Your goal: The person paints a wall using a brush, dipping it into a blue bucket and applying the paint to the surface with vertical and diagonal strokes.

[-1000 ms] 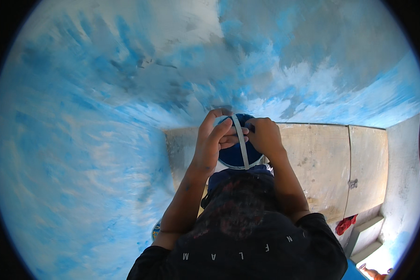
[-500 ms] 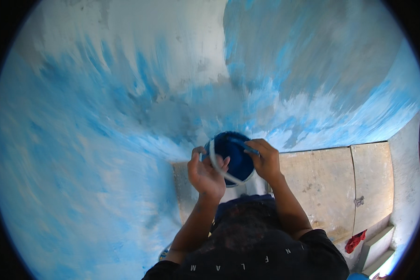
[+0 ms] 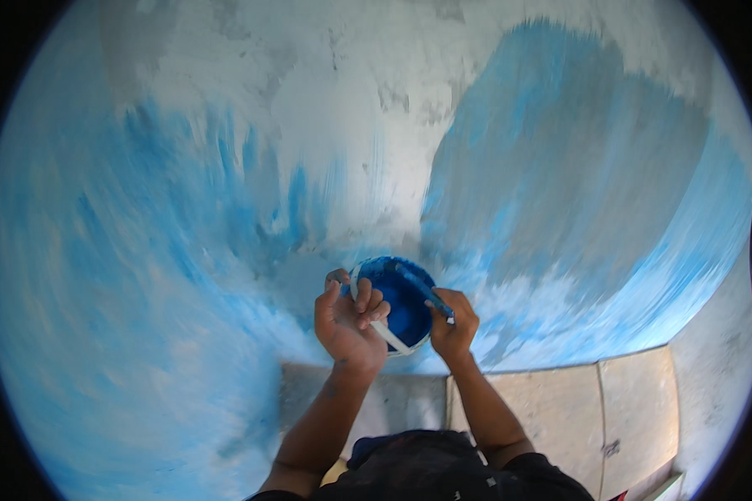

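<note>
- By the right hand [image 3: 454, 327], a blue-smeared brush [image 3: 424, 292] is pinched between thumb and fingers, its far end being held over the inside of the bucket; whether bristles are being dipped cannot be told.
- By the left hand [image 3: 351, 326], the white handle [image 3: 390, 336] appears to be hooked on curled fingers, with the palm turned upward.
- The bucket [image 3: 408, 351] is held between the two hands, its mouth facing the viewer; blue paint [image 3: 405, 313] is seen inside, so the supply is judged not to be used up.
- Beyond it, the wall ahead [image 3: 342, 108] is only partly coated: blue strokes are spread low down, while pale bare areas are left higher up.
- A broad grey patch [image 3: 576, 167] is streaked thinly with blue and seems to need more cover.
- The left-hand wall area [image 3: 142, 334] is more fully covered, though unevenly; the work is judged to be about midway.
- Wooden panels [image 3: 543, 409] below are left unpainted blue.
- No brand or label can be made out; on the dark shirt [image 3: 418, 468], only cut-off pale marks are shown, too partial to be read.
</note>
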{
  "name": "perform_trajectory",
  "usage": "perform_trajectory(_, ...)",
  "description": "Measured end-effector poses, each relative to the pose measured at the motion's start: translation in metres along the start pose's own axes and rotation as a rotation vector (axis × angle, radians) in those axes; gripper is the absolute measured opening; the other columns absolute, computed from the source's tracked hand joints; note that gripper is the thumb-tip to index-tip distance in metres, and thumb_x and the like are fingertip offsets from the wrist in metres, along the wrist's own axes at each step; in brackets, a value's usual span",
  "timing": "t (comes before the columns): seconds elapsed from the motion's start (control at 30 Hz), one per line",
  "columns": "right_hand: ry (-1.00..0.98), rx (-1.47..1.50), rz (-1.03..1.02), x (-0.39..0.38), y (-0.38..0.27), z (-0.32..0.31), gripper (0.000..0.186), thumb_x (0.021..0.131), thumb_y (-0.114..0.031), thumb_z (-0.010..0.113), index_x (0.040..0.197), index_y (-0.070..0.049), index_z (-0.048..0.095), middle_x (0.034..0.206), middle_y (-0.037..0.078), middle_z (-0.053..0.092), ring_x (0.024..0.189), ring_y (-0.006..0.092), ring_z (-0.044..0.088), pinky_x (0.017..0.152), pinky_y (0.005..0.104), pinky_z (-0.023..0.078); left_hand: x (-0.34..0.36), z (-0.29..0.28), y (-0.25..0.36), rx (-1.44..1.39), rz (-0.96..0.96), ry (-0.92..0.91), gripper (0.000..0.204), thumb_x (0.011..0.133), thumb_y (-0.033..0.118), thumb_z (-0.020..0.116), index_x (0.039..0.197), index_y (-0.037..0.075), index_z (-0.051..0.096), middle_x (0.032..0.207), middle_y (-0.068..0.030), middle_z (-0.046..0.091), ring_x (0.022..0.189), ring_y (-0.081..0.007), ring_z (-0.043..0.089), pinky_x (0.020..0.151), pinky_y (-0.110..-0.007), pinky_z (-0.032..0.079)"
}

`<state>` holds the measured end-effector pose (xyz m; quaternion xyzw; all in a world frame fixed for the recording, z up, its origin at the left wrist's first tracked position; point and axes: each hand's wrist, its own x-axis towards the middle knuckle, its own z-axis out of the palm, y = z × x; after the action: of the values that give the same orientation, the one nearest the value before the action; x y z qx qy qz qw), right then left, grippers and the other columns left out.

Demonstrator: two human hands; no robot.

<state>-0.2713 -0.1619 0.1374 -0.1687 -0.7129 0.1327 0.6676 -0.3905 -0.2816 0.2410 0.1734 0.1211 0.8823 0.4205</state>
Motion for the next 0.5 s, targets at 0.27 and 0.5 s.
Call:
perform_trajectory(0.27, -0.026, 0.224, 0.132, 0.095, -0.014, -0.011, 0.015, 0.092, -0.005, 0.073, 0.104, 0.003, 0.071, 0.092, 0.014, 0.072, 0.077, 0.0218, 0.072, 0.062, 0.0287, 0.055, 0.049, 0.082, 0.032, 0.351, -0.014, -0.123, 0.017, 0.089, 0.024, 0.068, 0.095, 0.017, 0.053, 0.068, 0.0002, 0.043, 0.053, -0.0088, 0.036, 0.059, -0.025, 0.035)
perform_trajectory(0.5, -0.135, 0.684, 0.416, 0.201, -0.012, -0.038, 0.023, 0.097, -0.013, 0.070, 0.111, 0.004, 0.065, 0.095, 0.011, 0.070, 0.077, 0.0211, 0.074, 0.069, 0.0280, 0.058, 0.102, 0.140, 0.069, 0.370, -0.168, 0.047, 0.028, 0.086, 0.018, 0.067, 0.097, 0.006, 0.043, 0.071, -0.0025, 0.044, 0.051, -0.0088, 0.041, 0.090, -0.034, 0.058)
